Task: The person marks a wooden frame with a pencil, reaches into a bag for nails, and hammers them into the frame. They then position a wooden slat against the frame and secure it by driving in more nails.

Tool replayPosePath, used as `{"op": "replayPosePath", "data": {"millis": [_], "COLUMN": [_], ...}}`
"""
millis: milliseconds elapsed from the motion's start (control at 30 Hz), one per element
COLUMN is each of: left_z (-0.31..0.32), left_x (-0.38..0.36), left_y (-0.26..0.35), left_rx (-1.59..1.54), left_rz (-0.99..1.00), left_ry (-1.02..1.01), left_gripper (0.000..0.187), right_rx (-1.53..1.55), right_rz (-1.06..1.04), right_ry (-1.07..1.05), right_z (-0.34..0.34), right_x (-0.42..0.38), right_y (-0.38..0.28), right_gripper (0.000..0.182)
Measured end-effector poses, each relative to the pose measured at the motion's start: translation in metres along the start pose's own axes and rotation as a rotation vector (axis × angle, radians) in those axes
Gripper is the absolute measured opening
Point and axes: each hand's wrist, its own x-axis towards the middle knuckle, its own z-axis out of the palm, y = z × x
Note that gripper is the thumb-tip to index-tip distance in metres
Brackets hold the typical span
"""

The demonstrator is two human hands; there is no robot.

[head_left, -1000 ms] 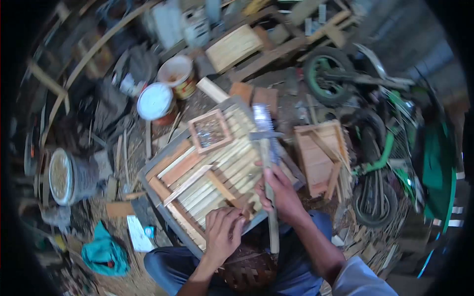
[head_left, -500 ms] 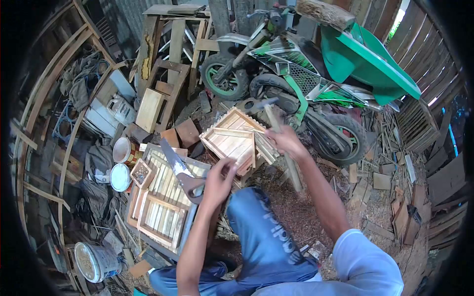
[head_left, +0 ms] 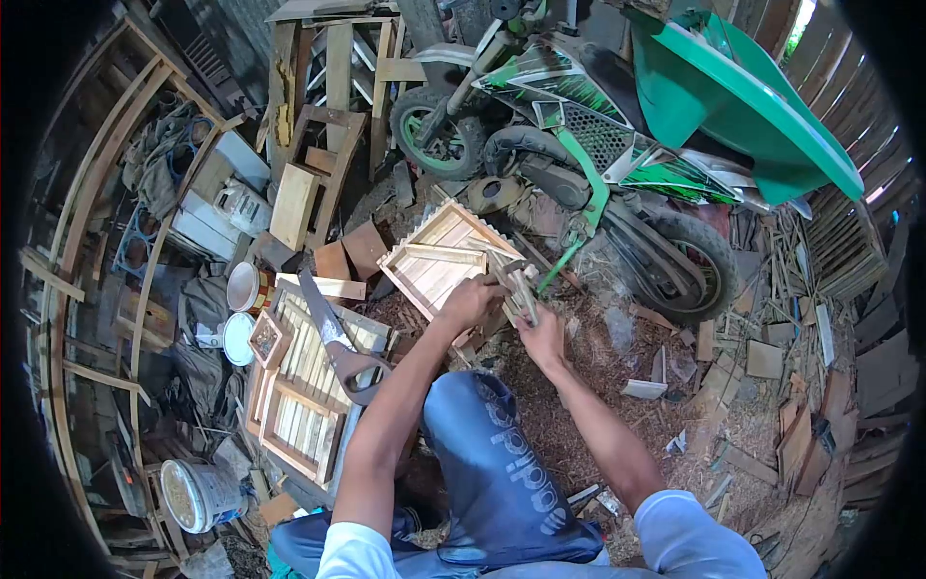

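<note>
A shallow wooden tray-like frame (head_left: 439, 280) of pale slats sits in front of my knees, tilted to the view. At its right corner, a small bundle of short wooden strips (head_left: 521, 294) is between my hands. My left hand (head_left: 471, 303) reaches over the frame's near edge, its fingers closed at the strips' left side. My right hand (head_left: 542, 336) is closed around their lower end. Left of my knee, a handsaw (head_left: 355, 372) lies across a slatted wooden panel (head_left: 313, 338), beside a small wooden box (head_left: 269, 340) of tiny pieces.
A green-and-white motorbike (head_left: 588, 135) stands ahead, with a green wheelbarrow tub (head_left: 714, 116) above it. Paint buckets (head_left: 239, 338) and a larger white bucket (head_left: 198, 497) stand at left. Wood scraps and shavings (head_left: 617, 415) cover the ground at right.
The hammer that my right hand held is no longer clearly visible. My right hand has moved down and left onto the wooden strips, and my left hand has moved up and right to them.
</note>
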Motion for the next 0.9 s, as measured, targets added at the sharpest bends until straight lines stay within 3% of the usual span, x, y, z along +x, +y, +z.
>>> {"op": "replayPosePath", "data": {"millis": [100, 267, 400, 500, 600, 733, 833, 900], "left_z": [-0.002, -0.025, -0.07, -0.109, -0.153, -0.19, -0.197, -0.199], "left_x": [0.0, -0.006, -0.01, -0.039, -0.107, -0.222, -0.31, -0.362], "left_y": [-0.001, 0.016, 0.049, 0.066, 0.091, 0.106, 0.102, 0.104], "left_rx": [0.007, 0.037, 0.102, 0.108, 0.152, 0.038, -0.35, -0.493], "left_rz": [-0.022, 0.055, 0.103, 0.077, -0.021, -0.295, -0.442, -0.622], "left_ry": [0.014, 0.247, 0.388, 0.504, 0.623, 0.774, 0.924, 0.993], "left_gripper": [0.029, 0.027, 0.027, 0.024, 0.022, 0.023, 0.023, 0.022], "right_rx": [-0.034, -0.022, 0.057, 0.027, 0.192, 0.335, 0.234, 0.36], "right_rz": [0.009, 0.059, -0.071, -0.033, -0.086, -0.181, -0.124, -0.193], "right_ry": [0.035, 0.092, 0.148, 0.132, -0.009, -0.188, -0.418, -0.568], "right_z": [-0.001, -0.033, -0.071, -0.087, -0.08, -0.021, 0.036, 0.079], "right_x": [0.004, 0.005, -0.009, -0.009, -0.012, -0.019, -0.036, -0.058], "right_y": [-0.007, -0.065, -0.103, -0.132, -0.187, -0.242, -0.284, -0.305], "right_gripper": [0.017, 0.02, 0.019, 0.021, 0.02, 0.019, 0.019, 0.022]}}
